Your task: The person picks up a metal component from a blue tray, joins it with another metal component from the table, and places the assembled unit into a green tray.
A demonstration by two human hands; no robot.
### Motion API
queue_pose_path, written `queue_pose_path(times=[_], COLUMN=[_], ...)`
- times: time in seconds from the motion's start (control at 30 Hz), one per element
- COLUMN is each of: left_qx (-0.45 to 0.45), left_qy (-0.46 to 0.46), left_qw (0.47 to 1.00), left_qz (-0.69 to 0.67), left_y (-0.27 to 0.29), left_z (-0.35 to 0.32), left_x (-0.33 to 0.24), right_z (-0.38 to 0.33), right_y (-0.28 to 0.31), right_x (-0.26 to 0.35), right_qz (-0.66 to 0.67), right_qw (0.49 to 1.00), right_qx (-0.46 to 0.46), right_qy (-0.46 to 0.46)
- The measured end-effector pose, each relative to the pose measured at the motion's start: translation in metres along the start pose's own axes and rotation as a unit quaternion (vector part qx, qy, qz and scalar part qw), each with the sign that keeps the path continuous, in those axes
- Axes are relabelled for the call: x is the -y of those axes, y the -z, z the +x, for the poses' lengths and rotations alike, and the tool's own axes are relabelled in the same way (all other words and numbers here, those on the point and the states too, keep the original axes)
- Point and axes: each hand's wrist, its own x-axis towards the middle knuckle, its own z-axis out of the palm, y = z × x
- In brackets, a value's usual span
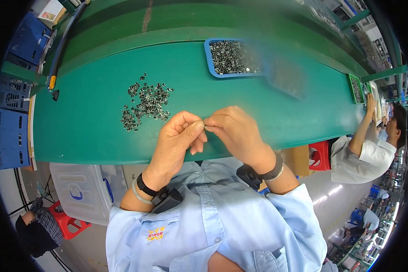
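Above the near edge of the green table, my left hand [182, 135] and my right hand [235, 131] meet fingertip to fingertip. Both are closed in a pinch. Whatever lies between the fingertips is too small and too covered to name. To the left of my left hand, a loose heap of small shiny metal parts [150, 100] is spread over the table. Beyond my right hand stands a blue tray [208, 58] filled with many similar small metal pieces [233, 56].
A blurred patch hides part of the view right of the blue tray. A green tray [356, 89] stands at the table's far right, near a co-worker in a white shirt [362, 158]. A clear plastic box [79, 190] and a red stool [68, 222] are below left. Blue crates [11, 138] line the left.
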Motion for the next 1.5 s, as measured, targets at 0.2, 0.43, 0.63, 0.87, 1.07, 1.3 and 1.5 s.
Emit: queue_pose_path(times=[0.2,0.43,0.63,0.87,1.07,1.3,1.5], left_qx=[0.063,0.092,0.102,0.084,0.062,0.058,0.087], left_qy=[0.020,0.040,0.052,0.052,0.031,0.053,0.049], left_qw=[0.987,0.967,0.966,0.981,0.995,0.990,0.989], left_qz=[-0.143,-0.234,-0.231,-0.165,-0.078,-0.119,-0.113], left_y=[-0.004,-0.009,-0.005,0.000,-0.002,-0.005,-0.003], left_z=[-0.003,-0.003,-0.003,-0.004,-0.003,-0.004,-0.003], left_x=[-0.003,0.004,0.003,-0.002,-0.006,-0.008,-0.005], right_z=[0.000,-0.005,-0.004,-0.005,-0.007,-0.006,-0.007], right_y=[0.000,-0.002,-0.001,-0.002,-0.002,-0.003,-0.003], right_x=[0.006,0.011,0.009,0.009,0.005,0.004,0.003], right_qz=[0.151,0.199,0.175,0.164,0.131,0.181,0.188], right_qw=[0.985,0.974,0.982,0.985,0.990,0.981,0.978], right_qx=[-0.046,-0.050,-0.041,-0.035,-0.026,-0.034,-0.031], right_qy=[-0.071,-0.092,-0.050,-0.050,-0.039,-0.062,-0.080])
